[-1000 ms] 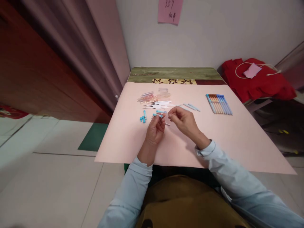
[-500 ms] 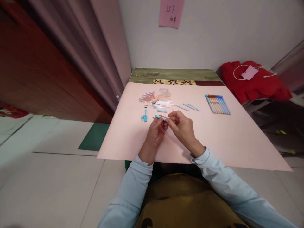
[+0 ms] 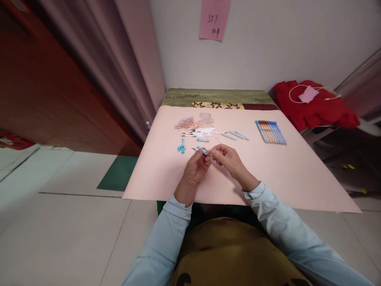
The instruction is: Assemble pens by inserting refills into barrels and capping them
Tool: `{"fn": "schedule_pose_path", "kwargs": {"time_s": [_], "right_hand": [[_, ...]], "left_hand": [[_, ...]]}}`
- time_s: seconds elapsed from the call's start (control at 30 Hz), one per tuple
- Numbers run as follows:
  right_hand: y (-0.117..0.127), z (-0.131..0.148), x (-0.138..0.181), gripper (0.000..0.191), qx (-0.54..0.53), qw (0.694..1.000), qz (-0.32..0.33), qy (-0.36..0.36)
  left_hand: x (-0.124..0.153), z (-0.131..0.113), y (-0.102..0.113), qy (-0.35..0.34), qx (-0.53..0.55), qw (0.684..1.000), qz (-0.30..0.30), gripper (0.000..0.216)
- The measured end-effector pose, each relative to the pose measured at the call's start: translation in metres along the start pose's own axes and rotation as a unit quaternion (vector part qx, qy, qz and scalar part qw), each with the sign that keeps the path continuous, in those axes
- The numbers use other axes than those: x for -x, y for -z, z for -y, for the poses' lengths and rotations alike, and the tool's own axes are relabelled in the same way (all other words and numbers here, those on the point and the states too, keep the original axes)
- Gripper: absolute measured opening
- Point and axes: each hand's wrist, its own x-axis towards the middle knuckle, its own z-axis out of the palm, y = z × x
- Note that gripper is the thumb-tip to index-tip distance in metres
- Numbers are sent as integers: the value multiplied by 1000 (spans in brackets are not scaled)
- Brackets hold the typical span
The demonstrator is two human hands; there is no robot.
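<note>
Since a second ago the right hand (image 3: 229, 160) has closed in on the left hand (image 3: 195, 169), over the near middle of the pink sheet (image 3: 268, 174). The left fingers pinch the blue pen barrel (image 3: 202, 150), and the right fingertips pinch its right end. Loose pen parts (image 3: 196, 127) lie farther up the sheet.

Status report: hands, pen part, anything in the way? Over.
Left hand pinches blue pen part; right hand pinches its other end. Loose parts lie beyond, apart. Pen row far right.
</note>
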Motion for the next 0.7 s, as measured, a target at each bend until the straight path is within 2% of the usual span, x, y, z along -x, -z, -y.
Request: {"fn": "schedule_pose_path", "kwargs": {"time_s": [0.1,0.17,0.23,0.3,0.43,0.7], "right_hand": [[15,-5,-22,30,119,989,-45,71],[25,-6,-44,19,261,955,-86,109],[29,-6,-65,14,383,914,-92,97],[26,-4,-83,15,464,880,-87,55],[8,-3,-102,18,540,839,-66,-4],[-10,-10,-114,23,587,808,-51,-24]], "left_hand": [[-3,-4,0,-67,48,996,-16,13],[-4,-5,0,-80,63,995,-22,17],[-5,-6,0,-77,65,995,-29,19],[-6,-6,0,-78,65,994,-37,20],[-8,-6,1,-79,65,994,-43,21],[-10,-6,-1,-70,48,995,-48,20]]}}
